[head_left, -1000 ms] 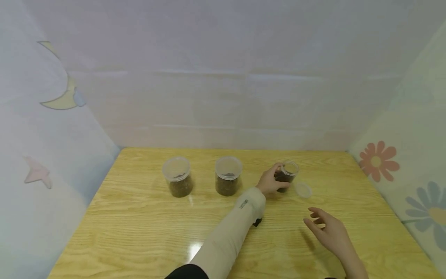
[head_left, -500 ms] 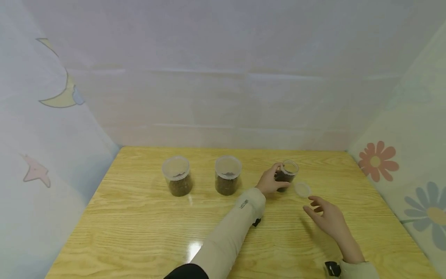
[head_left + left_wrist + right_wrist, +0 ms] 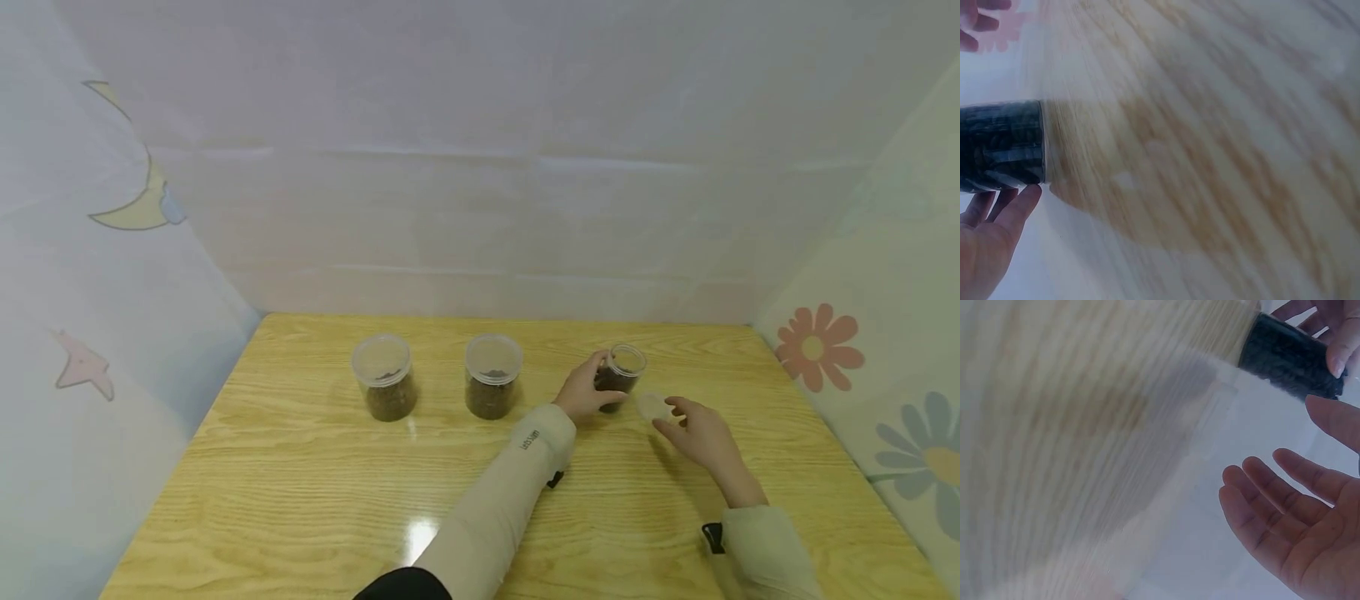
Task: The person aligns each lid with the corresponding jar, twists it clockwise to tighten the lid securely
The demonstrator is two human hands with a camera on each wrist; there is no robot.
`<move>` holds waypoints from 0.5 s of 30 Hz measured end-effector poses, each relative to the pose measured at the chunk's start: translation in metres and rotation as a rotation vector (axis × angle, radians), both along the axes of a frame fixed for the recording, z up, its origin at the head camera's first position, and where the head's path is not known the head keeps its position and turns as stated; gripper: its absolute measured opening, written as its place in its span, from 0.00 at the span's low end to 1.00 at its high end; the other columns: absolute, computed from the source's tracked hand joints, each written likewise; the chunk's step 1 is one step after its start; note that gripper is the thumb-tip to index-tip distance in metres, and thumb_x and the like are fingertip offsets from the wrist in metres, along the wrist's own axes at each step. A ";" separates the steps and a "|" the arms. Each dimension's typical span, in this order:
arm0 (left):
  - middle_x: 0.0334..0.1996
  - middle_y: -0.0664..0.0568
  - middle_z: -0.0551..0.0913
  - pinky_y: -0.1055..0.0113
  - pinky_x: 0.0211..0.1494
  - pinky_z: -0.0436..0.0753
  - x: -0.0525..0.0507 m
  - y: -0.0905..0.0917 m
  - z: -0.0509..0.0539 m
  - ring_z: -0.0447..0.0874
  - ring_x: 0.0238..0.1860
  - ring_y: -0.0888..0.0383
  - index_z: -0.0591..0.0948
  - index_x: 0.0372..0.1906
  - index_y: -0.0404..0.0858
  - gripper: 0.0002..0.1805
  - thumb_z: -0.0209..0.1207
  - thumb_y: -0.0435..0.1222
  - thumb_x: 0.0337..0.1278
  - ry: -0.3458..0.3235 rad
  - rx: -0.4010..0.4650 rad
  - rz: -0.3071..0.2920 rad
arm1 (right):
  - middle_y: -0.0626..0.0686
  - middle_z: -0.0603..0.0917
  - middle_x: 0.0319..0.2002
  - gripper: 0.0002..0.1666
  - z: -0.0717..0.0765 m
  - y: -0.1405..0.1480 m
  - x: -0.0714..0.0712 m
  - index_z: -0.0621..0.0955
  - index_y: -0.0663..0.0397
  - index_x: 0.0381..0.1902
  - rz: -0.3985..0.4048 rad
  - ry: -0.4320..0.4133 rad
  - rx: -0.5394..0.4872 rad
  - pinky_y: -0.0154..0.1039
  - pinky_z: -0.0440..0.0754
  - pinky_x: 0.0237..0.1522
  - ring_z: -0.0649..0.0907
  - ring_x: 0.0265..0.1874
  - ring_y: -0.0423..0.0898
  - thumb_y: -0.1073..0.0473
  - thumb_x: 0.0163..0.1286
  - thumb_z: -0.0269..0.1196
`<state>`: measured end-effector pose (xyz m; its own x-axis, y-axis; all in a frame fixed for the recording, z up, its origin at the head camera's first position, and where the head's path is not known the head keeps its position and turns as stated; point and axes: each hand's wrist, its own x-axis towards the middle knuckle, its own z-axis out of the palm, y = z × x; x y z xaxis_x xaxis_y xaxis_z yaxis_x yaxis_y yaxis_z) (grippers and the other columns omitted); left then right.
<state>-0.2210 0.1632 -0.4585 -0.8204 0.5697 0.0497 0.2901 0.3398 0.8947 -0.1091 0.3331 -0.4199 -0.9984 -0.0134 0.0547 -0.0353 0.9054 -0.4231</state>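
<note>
On the right part of the table, my left hand (image 3: pixel 579 393) holds a clear plastic jar (image 3: pixel 617 382) of dark, lumpy contents. The jar is uncovered and upright, with thumb and fingers round its side; in the left wrist view fingers lie against the dark jar (image 3: pixel 1002 145). A translucent round lid (image 3: pixel 649 407) lies on the table just to the right of the jar. My right hand (image 3: pixel 703 435) hovers beside the lid, fingertips close to its right edge. In the right wrist view this hand (image 3: pixel 1300 522) has its fingers spread, with nothing between them.
Two larger clear jars stand further left, a left one (image 3: pixel 391 398) and a middle one (image 3: pixel 490 396), both lidded and partly filled with dark stuff. Pale cloth walls (image 3: pixel 480 233) enclose the wooden table (image 3: pixel 315 500) at the back and both sides.
My right hand has moved forward, away from me, up to the lid. The left hand keeps its hold on the jar, which stays in place.
</note>
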 end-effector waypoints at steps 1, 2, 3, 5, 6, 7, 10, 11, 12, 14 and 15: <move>0.59 0.55 0.69 0.63 0.57 0.70 0.000 0.000 0.000 0.69 0.58 0.58 0.60 0.66 0.49 0.38 0.64 0.45 0.49 -0.001 -0.003 0.003 | 0.75 0.76 0.42 0.30 0.000 0.002 -0.003 0.69 0.79 0.52 0.002 -0.008 0.009 0.55 0.78 0.31 0.79 0.34 0.65 0.56 0.63 0.60; 0.59 0.55 0.70 0.63 0.56 0.71 -0.001 0.001 0.000 0.69 0.58 0.58 0.61 0.66 0.49 0.39 0.64 0.45 0.48 -0.002 -0.006 0.007 | 0.75 0.76 0.42 0.30 0.000 0.003 -0.006 0.69 0.79 0.52 0.004 -0.017 0.017 0.55 0.77 0.31 0.79 0.35 0.66 0.56 0.63 0.60; 0.59 0.55 0.70 0.63 0.56 0.71 -0.001 0.001 -0.001 0.69 0.58 0.58 0.60 0.66 0.49 0.39 0.64 0.45 0.48 -0.001 -0.011 0.007 | 0.75 0.76 0.42 0.30 -0.001 0.005 -0.009 0.69 0.79 0.52 0.005 -0.023 0.022 0.55 0.77 0.32 0.79 0.35 0.66 0.56 0.63 0.60; 0.58 0.55 0.70 0.64 0.56 0.71 -0.003 0.003 -0.003 0.69 0.57 0.58 0.61 0.66 0.49 0.38 0.64 0.45 0.48 0.001 -0.017 0.010 | 0.76 0.75 0.43 0.30 -0.002 0.007 -0.014 0.69 0.79 0.52 0.007 -0.039 0.032 0.56 0.77 0.32 0.78 0.36 0.67 0.56 0.63 0.60; 0.58 0.56 0.70 0.64 0.55 0.71 -0.003 0.003 -0.004 0.69 0.57 0.58 0.61 0.66 0.49 0.38 0.64 0.45 0.48 0.000 -0.016 0.010 | 0.76 0.75 0.43 0.30 -0.002 0.009 -0.016 0.69 0.79 0.51 0.010 -0.046 0.034 0.56 0.77 0.32 0.78 0.36 0.67 0.56 0.62 0.60; 0.58 0.56 0.70 0.64 0.55 0.71 -0.003 0.003 -0.004 0.69 0.57 0.58 0.61 0.66 0.49 0.38 0.64 0.45 0.48 -0.001 -0.017 0.009 | 0.76 0.75 0.43 0.30 -0.003 0.010 -0.019 0.69 0.79 0.51 0.008 -0.055 0.038 0.56 0.77 0.33 0.78 0.37 0.67 0.56 0.62 0.60; 0.57 0.57 0.70 0.64 0.55 0.71 -0.003 0.004 -0.006 0.69 0.57 0.59 0.61 0.65 0.50 0.38 0.64 0.46 0.48 -0.006 -0.017 0.008 | 0.76 0.75 0.44 0.31 -0.006 0.012 -0.025 0.69 0.79 0.52 0.009 -0.088 0.051 0.58 0.76 0.35 0.77 0.39 0.68 0.56 0.62 0.60; 0.57 0.58 0.70 0.64 0.55 0.72 -0.003 0.004 -0.005 0.70 0.57 0.59 0.61 0.65 0.50 0.38 0.64 0.46 0.47 -0.008 -0.017 0.009 | 0.76 0.74 0.45 0.31 -0.007 0.012 -0.027 0.69 0.79 0.52 0.010 -0.100 0.056 0.59 0.75 0.37 0.76 0.41 0.69 0.56 0.62 0.60; 0.57 0.58 0.71 0.64 0.55 0.72 -0.003 0.004 -0.005 0.70 0.57 0.59 0.61 0.65 0.50 0.38 0.64 0.46 0.47 -0.008 -0.015 0.009 | 0.76 0.74 0.46 0.32 -0.008 0.012 -0.029 0.69 0.79 0.52 0.014 -0.114 0.059 0.60 0.74 0.38 0.75 0.42 0.70 0.55 0.61 0.61; 0.57 0.58 0.70 0.65 0.55 0.71 -0.003 0.004 -0.005 0.70 0.57 0.59 0.61 0.65 0.51 0.38 0.64 0.46 0.47 -0.007 -0.021 0.011 | 0.77 0.72 0.47 0.33 -0.011 0.013 -0.035 0.68 0.79 0.53 0.027 -0.146 0.073 0.62 0.72 0.42 0.73 0.45 0.72 0.55 0.61 0.61; 0.58 0.58 0.70 0.65 0.55 0.71 -0.003 0.004 -0.005 0.69 0.57 0.59 0.61 0.65 0.51 0.38 0.64 0.46 0.47 -0.008 -0.025 0.012 | 0.77 0.72 0.48 0.34 -0.012 0.013 -0.037 0.68 0.79 0.54 0.035 -0.161 0.079 0.63 0.71 0.43 0.72 0.46 0.73 0.55 0.61 0.61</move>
